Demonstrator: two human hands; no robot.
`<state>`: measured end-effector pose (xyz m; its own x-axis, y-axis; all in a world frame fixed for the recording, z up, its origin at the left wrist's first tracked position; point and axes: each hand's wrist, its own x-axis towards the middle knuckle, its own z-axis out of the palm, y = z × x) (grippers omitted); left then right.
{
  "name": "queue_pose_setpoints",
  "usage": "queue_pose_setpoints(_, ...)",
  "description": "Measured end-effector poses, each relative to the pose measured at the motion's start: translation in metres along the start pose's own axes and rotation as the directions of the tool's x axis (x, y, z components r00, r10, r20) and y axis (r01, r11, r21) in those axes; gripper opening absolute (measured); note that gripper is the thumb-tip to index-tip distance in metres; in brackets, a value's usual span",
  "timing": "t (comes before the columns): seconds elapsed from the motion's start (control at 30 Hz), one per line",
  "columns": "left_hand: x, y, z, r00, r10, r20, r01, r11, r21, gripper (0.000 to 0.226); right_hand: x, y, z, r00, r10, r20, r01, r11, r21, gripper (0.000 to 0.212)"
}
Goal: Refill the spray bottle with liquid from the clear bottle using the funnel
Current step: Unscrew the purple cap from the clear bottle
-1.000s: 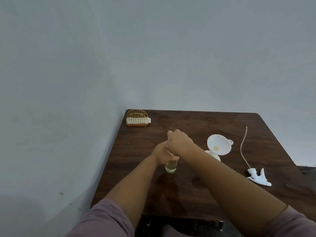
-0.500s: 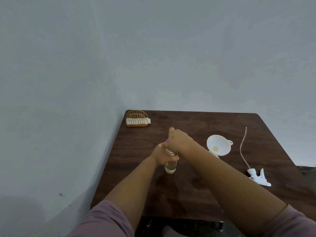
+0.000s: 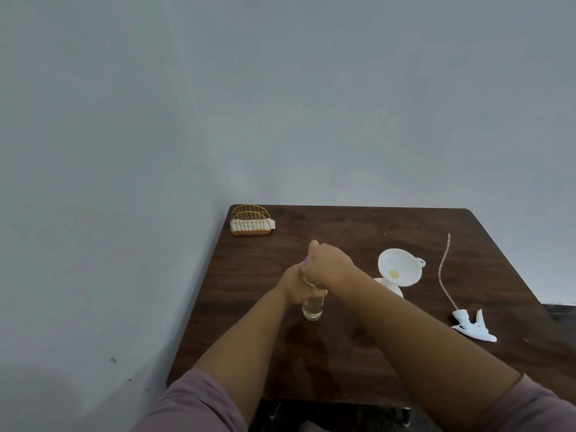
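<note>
Fingers (image 3: pixel 311 246) curled | right hand (image 3: pixel 327 265) on cap | left hand (image 3: pixel 294 286) grips clear bottle (image 3: pixel 312 308)

Both hands meet at the clear bottle (image 3: pixel 313 308) standing upright mid counter (image 3: pixel 343 226). Left hand (image 3: pixel 294 288) grips the bottle's body; right hand (image 3: pixel 327 265) is curled over its top, hiding the cap area. Pale yellowish liquid shows in the bottle's lower part. White funnel (image 3: pixel 399 268) sits on the white spray bottle (image 3: pixel 389 285) right of the hands. Spray head (image 3: pixel 472 324) with tube lies further right. Wire rack (image 3: pixel 251 220) at far left corner.
</note>
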<state>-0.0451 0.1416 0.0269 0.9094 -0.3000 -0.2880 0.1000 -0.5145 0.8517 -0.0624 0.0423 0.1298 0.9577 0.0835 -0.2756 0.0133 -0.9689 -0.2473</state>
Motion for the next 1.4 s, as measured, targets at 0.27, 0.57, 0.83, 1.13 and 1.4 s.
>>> queue_pose_setpoints(0.27,-0.002,-0.001,-0.001,0.997,0.072,0.031,-0.074,0.996,0.050,0.045,0.001,0.003,-0.006,0.973,-0.215,0.084,0.209,0.976,0.065,0.057)
queue_pose_setpoints(0.57,-0.001,0.001,0.000,1.000,0.024,-0.007,-0.023,0.999,0.025,0.050,0.006,0.012,-0.009,0.942,-0.252,0.220,0.284,0.950,-0.130,0.067)
queue_pose_setpoints(0.83,-0.003,-0.002,0.000,1.000,-0.009,-0.016,0.009,0.998,-0.061,0.043,0.010,0.016,0.004,0.975,-0.211,0.074,0.218,0.970,-0.111,0.059)
queue_pose_setpoints(1.13,0.001,-0.003,0.002,0.999,0.033,-0.020,-0.034,0.998,-0.053,0.053,0.006,0.041,0.013,0.926,-0.350,-0.139,0.370,0.915,0.161,0.052)
queue_pose_setpoints(1.4,-0.007,-0.012,0.023,0.987,-0.102,-0.128,0.057,0.947,-0.317,0.086,-0.021,0.072,0.037,0.827,-0.214,-0.519,0.404,0.870,0.285,0.051)
